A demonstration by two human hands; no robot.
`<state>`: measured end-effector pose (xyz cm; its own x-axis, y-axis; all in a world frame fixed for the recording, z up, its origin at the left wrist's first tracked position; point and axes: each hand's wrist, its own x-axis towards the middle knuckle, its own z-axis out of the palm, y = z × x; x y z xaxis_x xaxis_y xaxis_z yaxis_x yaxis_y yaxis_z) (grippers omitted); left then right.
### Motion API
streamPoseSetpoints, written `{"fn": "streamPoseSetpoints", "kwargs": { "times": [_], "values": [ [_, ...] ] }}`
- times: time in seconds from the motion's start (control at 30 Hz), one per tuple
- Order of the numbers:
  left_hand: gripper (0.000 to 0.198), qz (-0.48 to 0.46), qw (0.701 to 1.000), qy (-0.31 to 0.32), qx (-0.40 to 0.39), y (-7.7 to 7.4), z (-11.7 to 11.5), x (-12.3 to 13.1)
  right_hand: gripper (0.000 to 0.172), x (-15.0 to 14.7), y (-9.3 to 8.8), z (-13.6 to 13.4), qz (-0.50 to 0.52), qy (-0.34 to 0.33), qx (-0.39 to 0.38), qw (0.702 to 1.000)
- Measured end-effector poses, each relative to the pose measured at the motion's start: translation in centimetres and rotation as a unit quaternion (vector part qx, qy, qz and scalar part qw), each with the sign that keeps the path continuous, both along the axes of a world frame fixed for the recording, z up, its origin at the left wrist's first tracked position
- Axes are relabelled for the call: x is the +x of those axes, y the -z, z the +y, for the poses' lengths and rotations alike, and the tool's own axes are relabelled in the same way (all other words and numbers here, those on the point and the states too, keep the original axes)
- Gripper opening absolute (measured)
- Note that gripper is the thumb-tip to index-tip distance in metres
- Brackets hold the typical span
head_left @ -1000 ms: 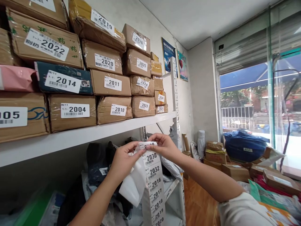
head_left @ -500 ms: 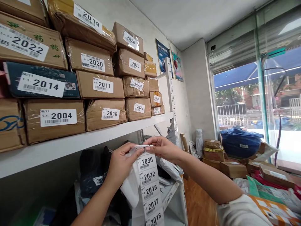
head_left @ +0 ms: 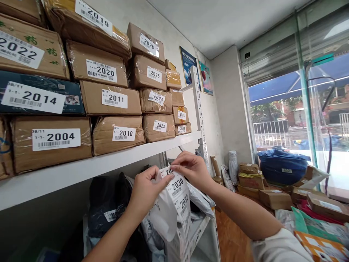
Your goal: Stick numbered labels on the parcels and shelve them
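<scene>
A strip of white barcode labels point(head_left: 178, 189) hangs down in front of me, printed with numbers such as 2030 and 2032. My left hand point(head_left: 148, 189) pinches its upper left side, the thumb lying over the top label. Fingers of my right hand point(head_left: 191, 167) are closed at the top right corner of that label, whose number is partly covered. White backing paper point(head_left: 163, 220) curls below my left hand. Just above and behind, the shelf point(head_left: 122, 153) bears stacked cardboard boxes with numbered labels, among them box 2010 point(head_left: 103, 145) and box 2023 point(head_left: 152, 136).
Dark and grey plastic parcels point(head_left: 103, 196) fill the lower shelf. At right, cardboard boxes point(head_left: 275, 198), a blue bag point(head_left: 283, 163) and a green and orange parcel point(head_left: 319, 243) lie piled on the wooden floor point(head_left: 231, 236). A white shelf post point(head_left: 197, 98) stands ahead.
The top label has tilted and shows more of its face. My right hand has moved slightly right and up, and the strip hangs more twisted. My view has shifted a little.
</scene>
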<state>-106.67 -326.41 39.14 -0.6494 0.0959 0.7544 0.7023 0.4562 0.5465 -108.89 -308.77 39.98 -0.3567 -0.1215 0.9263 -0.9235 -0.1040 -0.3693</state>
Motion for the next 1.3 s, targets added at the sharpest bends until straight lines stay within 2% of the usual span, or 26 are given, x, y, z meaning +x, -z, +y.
{"fn": "streamPoseSetpoints", "kwargs": {
  "times": [0.1,0.17,0.23,0.3,0.37,0.43,0.5,0.57,0.63,0.73,0.8,0.83,0.93,1.0,1.03,1.07,1.1,1.13,1.2,1.3],
  "values": [
    [0.037,-0.018,0.999,0.031,0.003,-0.2,0.2,-0.1,0.006,0.4,-1.7,0.2,0.102,0.073,-0.010,0.992],
    [0.030,-0.032,0.998,0.055,-0.010,-0.2,0.1,-0.2,0.009,-0.4,-4.2,0.9,0.121,0.105,-0.067,0.985],
    [0.027,-0.038,0.997,0.064,-0.036,0.0,-0.2,-0.3,0.013,-2.4,-8.3,2.1,0.120,0.145,-0.150,0.971],
    [0.025,-0.032,0.996,0.055,-0.061,0.3,-0.5,-0.4,0.017,-5.7,-13.4,3.5,0.120,0.187,-0.193,0.956],
    [0.027,-0.018,0.997,0.032,-0.073,0.5,-0.9,-0.6,0.014,-9.6,-18.5,4.7,0.126,0.224,-0.183,0.949],
    [0.030,-0.003,0.998,0.009,-0.068,0.5,-1.3,-0.7,0.010,-13.0,-22.3,5.4,0.113,0.269,-0.153,0.944],
    [0.031,0.003,0.999,-0.006,-0.053,0.5,-1.9,-0.6,0.008,-15.3,-24.4,5.7,0.091,0.301,-0.104,0.944],
    [0.030,0.004,0.999,-0.011,-0.038,0.5,-2.6,-0.4,0.011,-16.3,-25.0,5.6,0.077,0.323,-0.062,0.941],
    [0.030,0.007,0.999,-0.013,-0.030,0.5,-3.2,-0.1,0.022,-16.5,-24.9,5.6,0.081,0.359,-0.056,0.928],
    [0.029,0.022,0.999,-0.017,-0.026,0.6,-3.8,0.4,0.041,-15.9,-24.6,5.9,0.099,0.451,-0.097,0.881],
    [0.028,0.029,0.999,-0.016,-0.018,0.7,-3.9,0.8,0.034,-15.0,-24.2,5.9,0.116,0.481,-0.090,0.864],
    [0.027,0.032,0.999,-0.014,-0.014,0.7,-4.0,0.9,0.028,-14.3,-23.8,5.7,0.130,0.471,-0.073,0.870],
    [0.026,0.045,0.999,-0.013,0.000,0.8,-3.9,1.4,0.018,-10.3,-20.5,4.4,0.179,0.352,-0.040,0.918],
    [0.024,0.055,0.998,-0.010,0.011,0.9,-4.0,1.7,0.029,-6.5,-16.8,3.0,0.168,0.225,-0.008,0.960],
    [0.023,0.058,0.998,-0.007,0.017,1.0,-4.0,1.8,0.037,-4.6,-14.7,2.4,0.134,0.145,0.059,0.979],
    [0.023,0.060,0.998,-0.004,0.021,1.0,-4.0,1.8,0.041,-2.7,-12.5,1.8,0.091,0.059,0.145,0.983],
    [0.023,0.061,0.998,-0.004,0.024,1.0,-4.0,1.9,0.041,-1.1,-10.4,1.3,0.045,-0.014,0.219,0.975],
    [0.023,0.064,0.998,-0.008,0.027,1.1,-3.9,1.9,0.042,0.3,-8.5,0.8,-0.002,-0.064,0.259,0.964],
    [0.024,0.069,0.997,-0.022,0.035,1.2,-3.6,2.0,0.045,2.1,-5.4,0.2,-0.085,-0.121,0.272,0.951],
    [0.024,0.074,0.995,-0.033,0.054,1.6,-2.7,2.0,0.035,3.3,-2.8,0.1,-0.155,-0.107,0.202,0.961]
  ]
}}
